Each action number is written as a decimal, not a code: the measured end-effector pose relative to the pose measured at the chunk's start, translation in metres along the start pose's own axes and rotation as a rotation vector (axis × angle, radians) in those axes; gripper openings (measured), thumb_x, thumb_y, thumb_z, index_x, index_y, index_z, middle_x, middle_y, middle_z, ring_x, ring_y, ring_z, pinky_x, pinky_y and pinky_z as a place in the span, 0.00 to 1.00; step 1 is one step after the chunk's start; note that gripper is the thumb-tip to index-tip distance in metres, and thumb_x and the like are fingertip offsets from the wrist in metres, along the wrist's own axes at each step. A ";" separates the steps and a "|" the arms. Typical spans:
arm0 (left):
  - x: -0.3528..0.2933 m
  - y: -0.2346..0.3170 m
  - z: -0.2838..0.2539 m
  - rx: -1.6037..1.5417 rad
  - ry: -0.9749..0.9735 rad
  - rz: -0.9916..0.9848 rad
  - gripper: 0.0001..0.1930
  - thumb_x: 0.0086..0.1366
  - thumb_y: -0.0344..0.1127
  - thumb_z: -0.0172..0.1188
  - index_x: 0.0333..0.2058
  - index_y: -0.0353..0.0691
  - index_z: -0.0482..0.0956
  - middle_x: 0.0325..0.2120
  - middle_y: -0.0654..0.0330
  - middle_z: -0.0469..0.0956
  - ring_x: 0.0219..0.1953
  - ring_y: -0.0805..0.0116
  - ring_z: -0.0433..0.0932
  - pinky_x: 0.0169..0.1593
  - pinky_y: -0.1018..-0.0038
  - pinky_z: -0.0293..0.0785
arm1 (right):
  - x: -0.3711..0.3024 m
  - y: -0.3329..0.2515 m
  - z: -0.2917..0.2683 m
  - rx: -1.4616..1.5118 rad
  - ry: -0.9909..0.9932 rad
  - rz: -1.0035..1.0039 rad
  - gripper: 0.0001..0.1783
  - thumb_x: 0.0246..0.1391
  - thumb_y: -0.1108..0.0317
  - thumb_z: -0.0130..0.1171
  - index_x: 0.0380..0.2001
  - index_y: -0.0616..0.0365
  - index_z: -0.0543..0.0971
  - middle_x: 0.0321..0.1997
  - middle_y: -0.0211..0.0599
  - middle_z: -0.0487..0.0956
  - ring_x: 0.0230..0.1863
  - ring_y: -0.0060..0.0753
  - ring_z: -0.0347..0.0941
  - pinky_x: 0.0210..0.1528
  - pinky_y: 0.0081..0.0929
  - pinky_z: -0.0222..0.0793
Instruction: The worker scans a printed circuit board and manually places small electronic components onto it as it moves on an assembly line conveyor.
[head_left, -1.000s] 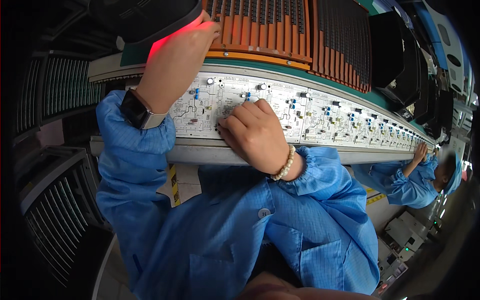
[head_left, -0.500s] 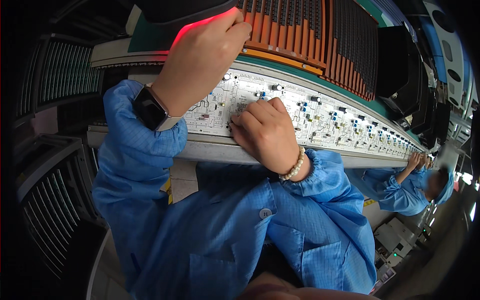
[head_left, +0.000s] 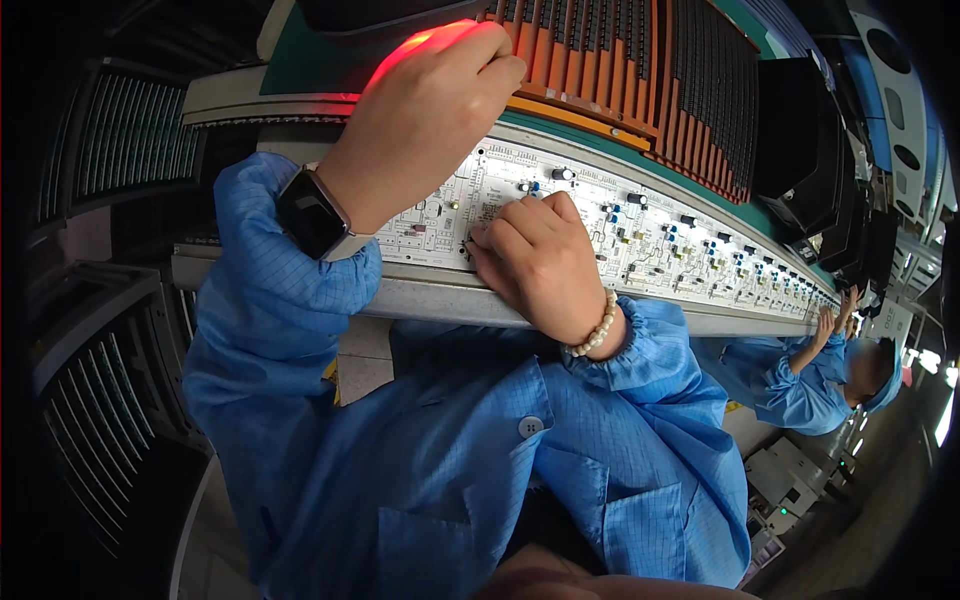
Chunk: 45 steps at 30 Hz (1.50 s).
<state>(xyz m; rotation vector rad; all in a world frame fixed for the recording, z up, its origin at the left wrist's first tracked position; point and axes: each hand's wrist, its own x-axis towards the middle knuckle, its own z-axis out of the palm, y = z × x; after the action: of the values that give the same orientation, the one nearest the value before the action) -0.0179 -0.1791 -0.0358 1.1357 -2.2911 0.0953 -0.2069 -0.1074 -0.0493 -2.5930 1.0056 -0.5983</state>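
Observation:
White circuit boards [head_left: 400, 240] lie end to end in a long row, with small black, blue and yellow parts standing on them. My right hand [head_left: 535, 255], a pearl bracelet at its wrist, rests over one board with fingers curled down. Its fingertips are tucked under, so anything in them is hidden. My left hand [head_left: 440, 100], with a watch [head_left: 312, 215] on that wrist, reaches above the boards to the near left edge of an orange parts rack [head_left: 570, 80]. Its fingers are bent together, the tips out of sight beyond the knuckles. Red light falls across its back.
A metal rail [head_left: 450, 300] runs along the boards' near side. Beyond my left hand sits a dark housing [head_left: 380, 20]. Slotted racks [head_left: 130, 150] stand at the left. Farther along the line, a co-worker in blue [head_left: 790, 375] has raised hands at the boards.
Both my hands have shifted slightly right, and the boards have slid a little the same way. My left hand keeps its bent shape. The co-worker's hands have moved.

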 end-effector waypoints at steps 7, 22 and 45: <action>0.000 0.000 -0.002 -0.047 -0.008 -0.022 0.08 0.59 0.25 0.64 0.38 0.31 0.80 0.38 0.56 0.78 0.38 0.61 0.79 0.44 0.71 0.78 | -0.002 0.000 0.001 0.004 -0.006 0.009 0.11 0.42 0.71 0.69 0.30 0.56 0.77 0.28 0.33 0.71 0.33 0.37 0.69 0.38 0.33 0.62; -0.002 0.000 0.000 -0.031 0.032 0.019 0.09 0.59 0.25 0.64 0.39 0.32 0.80 0.37 0.56 0.77 0.39 0.60 0.79 0.43 0.69 0.78 | -0.008 0.002 0.000 0.012 0.026 -0.003 0.12 0.43 0.71 0.70 0.32 0.54 0.78 0.30 0.31 0.74 0.34 0.35 0.70 0.39 0.32 0.62; -0.004 -0.003 -0.002 -0.052 0.039 0.016 0.08 0.59 0.26 0.65 0.38 0.33 0.80 0.36 0.57 0.78 0.36 0.60 0.79 0.40 0.70 0.78 | -0.007 0.000 -0.009 0.021 0.053 0.113 0.11 0.43 0.72 0.71 0.34 0.54 0.84 0.32 0.29 0.79 0.35 0.33 0.72 0.41 0.30 0.62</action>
<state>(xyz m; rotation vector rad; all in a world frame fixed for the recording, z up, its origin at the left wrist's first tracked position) -0.0128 -0.1773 -0.0373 1.0800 -2.2551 0.0633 -0.2157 -0.1039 -0.0438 -2.4942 1.1477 -0.6484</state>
